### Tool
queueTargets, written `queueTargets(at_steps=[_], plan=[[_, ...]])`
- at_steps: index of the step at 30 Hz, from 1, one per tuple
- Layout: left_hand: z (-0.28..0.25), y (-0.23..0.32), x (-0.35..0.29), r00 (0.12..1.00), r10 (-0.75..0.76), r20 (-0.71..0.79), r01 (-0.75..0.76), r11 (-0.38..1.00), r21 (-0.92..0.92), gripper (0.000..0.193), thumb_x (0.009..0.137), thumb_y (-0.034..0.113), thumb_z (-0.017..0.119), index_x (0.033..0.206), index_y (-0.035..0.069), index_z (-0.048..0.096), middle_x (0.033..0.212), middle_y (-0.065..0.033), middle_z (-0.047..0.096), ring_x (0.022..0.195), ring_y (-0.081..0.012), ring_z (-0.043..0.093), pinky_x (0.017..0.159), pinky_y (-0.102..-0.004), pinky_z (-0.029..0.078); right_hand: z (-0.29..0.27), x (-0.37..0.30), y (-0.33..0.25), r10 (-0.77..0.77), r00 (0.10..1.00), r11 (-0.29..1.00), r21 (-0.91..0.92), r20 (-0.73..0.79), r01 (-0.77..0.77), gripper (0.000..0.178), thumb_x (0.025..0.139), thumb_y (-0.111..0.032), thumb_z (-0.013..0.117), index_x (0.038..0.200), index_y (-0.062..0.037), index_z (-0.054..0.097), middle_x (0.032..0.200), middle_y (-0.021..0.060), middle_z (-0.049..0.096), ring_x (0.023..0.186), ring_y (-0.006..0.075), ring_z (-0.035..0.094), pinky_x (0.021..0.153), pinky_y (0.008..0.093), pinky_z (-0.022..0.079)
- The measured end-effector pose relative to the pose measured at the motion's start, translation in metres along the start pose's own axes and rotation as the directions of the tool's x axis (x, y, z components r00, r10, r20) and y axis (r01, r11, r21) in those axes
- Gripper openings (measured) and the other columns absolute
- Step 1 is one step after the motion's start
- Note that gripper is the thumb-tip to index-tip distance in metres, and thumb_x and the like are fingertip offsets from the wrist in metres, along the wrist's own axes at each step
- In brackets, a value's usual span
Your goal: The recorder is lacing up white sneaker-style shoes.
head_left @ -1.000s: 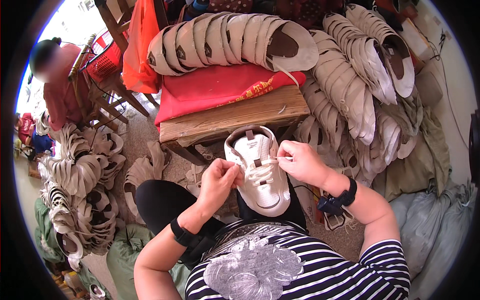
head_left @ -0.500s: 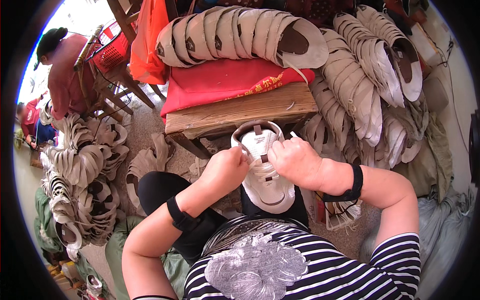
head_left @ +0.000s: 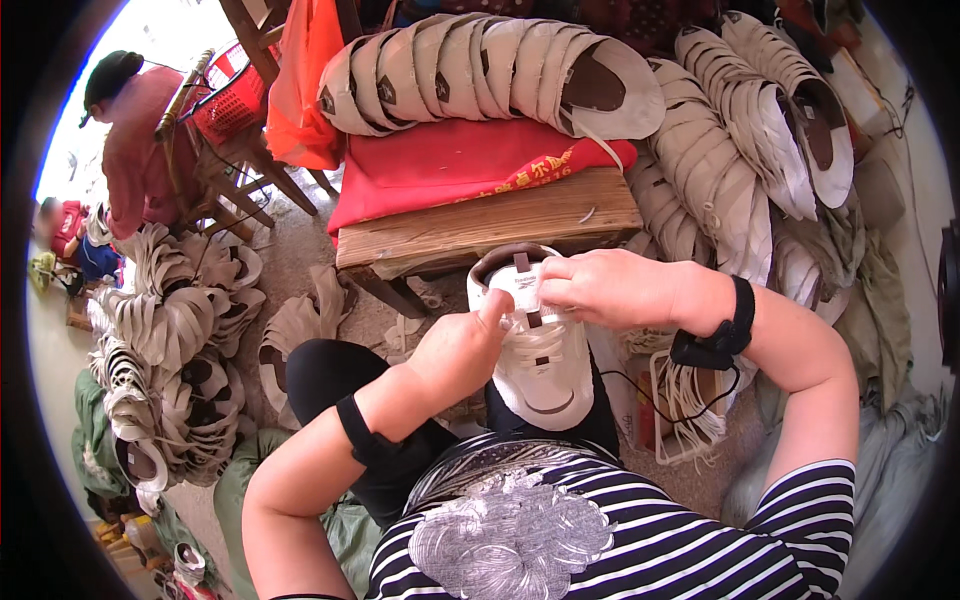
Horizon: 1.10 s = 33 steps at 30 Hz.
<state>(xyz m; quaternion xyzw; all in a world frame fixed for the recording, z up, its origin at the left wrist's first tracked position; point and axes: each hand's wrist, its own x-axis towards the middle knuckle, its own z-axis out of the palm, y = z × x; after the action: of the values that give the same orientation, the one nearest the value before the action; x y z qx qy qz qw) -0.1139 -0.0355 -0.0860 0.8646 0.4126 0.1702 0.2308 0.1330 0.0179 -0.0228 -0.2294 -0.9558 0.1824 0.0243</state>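
Observation:
A white and cream sneaker [head_left: 543,375] with a brown collar lining rests on my lap, toe toward me and heel end near the wooden bench. White laces [head_left: 540,345] cross its front below a small dark tongue loop. My left hand [head_left: 465,345] is closed at the left eyelet row, thumb pointing up against the shoe. On the other side my right hand [head_left: 610,288] pinches at the top right eyelets, fingertips over the tongue. Both hands seem to grip the lace, though the fingers mostly hide it there.
Ahead stands a wooden bench [head_left: 490,225] with a red cloth [head_left: 430,185] and a row of nested shoe uppers [head_left: 450,75]. More uppers are stacked at right [head_left: 715,165] and heaped at left [head_left: 165,320]. A box of white laces [head_left: 685,400] lies beside my right knee. A person [head_left: 145,140] sits far left.
My right hand has turned inward and its wrist has swung up and out, with the fingertips now over the tongue. The left thumb has risen. The box of laces shows more fully.

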Motion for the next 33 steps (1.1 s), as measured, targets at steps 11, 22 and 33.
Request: queueTargets(at_steps=[11,22,33], plan=[[-0.033,0.002,0.029,0.855,-0.258,0.449,0.444,0.811,-0.381,0.021,0.088,0.0,0.05,0.109,0.002,0.049,0.066,-0.0092,0.064,0.058,-0.0179,0.066,0.054,-0.0314,0.051,-0.009,0.003,0.016,0.048,0.971,0.993,0.097,0.234,-0.072,0.032,0.076,-0.011,0.073,0.104,-0.0083,0.058,0.105,0.0144,0.055,0.097,0.0369,0.06,0.08,0.0458,0.05],[-0.04,-0.005,0.033,0.786,-0.263,0.56,0.565,0.673,-0.477,0.011,0.088,0.002,0.052,0.096,-0.001,0.059,0.068,-0.0098,0.065,0.056,-0.0166,0.066,0.054,-0.0303,0.053,-0.001,0.008,0.02,0.164,0.96,0.966,0.162,0.226,-0.203,0.026,0.088,-0.033,0.066,0.098,-0.0093,0.071,0.103,0.016,0.061,0.094,0.0351,0.063,0.079,0.042,0.051],[-0.043,-0.007,0.026,0.821,-0.249,0.514,0.441,0.849,-0.292,0.017,0.089,0.003,0.053,0.105,0.002,0.06,0.073,-0.0093,0.064,0.062,-0.0167,0.066,0.06,-0.0313,0.051,0.025,0.022,0.008,0.543,0.826,0.752,0.351,0.15,-0.558,0.023,0.077,-0.027,0.07,0.073,-0.0043,0.07,0.089,0.0131,0.06,0.087,0.0279,0.06,0.077,0.0379,0.049]])
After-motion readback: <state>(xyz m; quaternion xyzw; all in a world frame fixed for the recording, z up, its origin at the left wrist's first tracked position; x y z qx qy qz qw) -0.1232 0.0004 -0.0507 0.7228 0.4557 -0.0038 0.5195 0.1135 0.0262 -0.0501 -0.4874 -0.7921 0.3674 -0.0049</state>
